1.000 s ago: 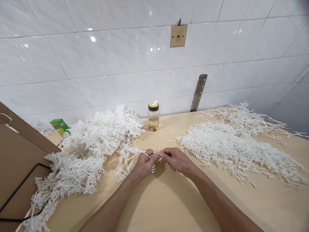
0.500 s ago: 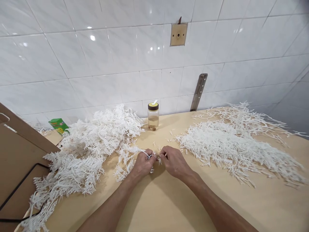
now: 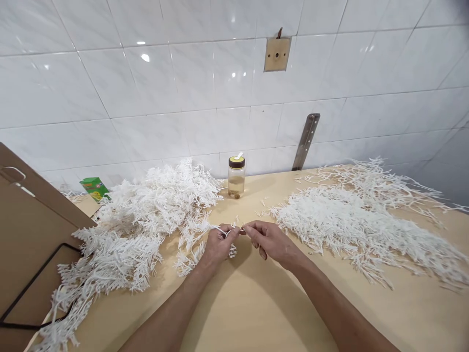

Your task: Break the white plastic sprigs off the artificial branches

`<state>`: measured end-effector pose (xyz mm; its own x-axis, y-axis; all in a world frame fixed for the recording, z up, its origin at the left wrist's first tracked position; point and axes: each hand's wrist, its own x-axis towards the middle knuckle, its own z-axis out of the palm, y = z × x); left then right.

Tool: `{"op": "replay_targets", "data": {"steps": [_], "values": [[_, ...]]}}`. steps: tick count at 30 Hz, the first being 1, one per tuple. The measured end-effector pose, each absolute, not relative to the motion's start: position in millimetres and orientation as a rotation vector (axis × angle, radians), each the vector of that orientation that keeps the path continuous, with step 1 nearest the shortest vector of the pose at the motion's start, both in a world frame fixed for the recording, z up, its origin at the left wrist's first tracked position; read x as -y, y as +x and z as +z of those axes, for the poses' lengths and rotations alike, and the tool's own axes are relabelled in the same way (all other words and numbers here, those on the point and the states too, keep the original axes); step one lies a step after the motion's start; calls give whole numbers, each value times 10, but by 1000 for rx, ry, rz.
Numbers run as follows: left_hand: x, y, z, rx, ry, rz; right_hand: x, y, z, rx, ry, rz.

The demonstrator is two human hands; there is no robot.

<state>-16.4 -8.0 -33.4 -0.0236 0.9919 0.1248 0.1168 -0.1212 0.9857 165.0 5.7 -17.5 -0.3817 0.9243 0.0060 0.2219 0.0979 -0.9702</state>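
The left hand (image 3: 219, 245) pinches a thin white sprig (image 3: 217, 228), with its stem poking out to the left. The right hand (image 3: 273, 243) is just to the right, its fingertips almost at the left ones; I can't tell if they pinch too. Farther off, a bottle (image 3: 236, 182) stands up.

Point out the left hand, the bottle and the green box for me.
Left hand (image 3: 219, 244): head view, on the back of the hand.
Bottle (image 3: 236, 183): head view, on its see-through side, below the dark-rimmed lid.
Green box (image 3: 95, 190): head view, on its printed side.
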Motion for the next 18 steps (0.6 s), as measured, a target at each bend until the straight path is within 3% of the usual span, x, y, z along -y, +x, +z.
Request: {"op": "replay_targets", "data": {"steps": [12,18], "values": [[112,-153,-302,-1290,1257,1286,-12,1561,-129,1794,-1240,1107],[94,-184,-288,-1266,1131,1469,-170,1711,-222,1870,-1571,508]]}}
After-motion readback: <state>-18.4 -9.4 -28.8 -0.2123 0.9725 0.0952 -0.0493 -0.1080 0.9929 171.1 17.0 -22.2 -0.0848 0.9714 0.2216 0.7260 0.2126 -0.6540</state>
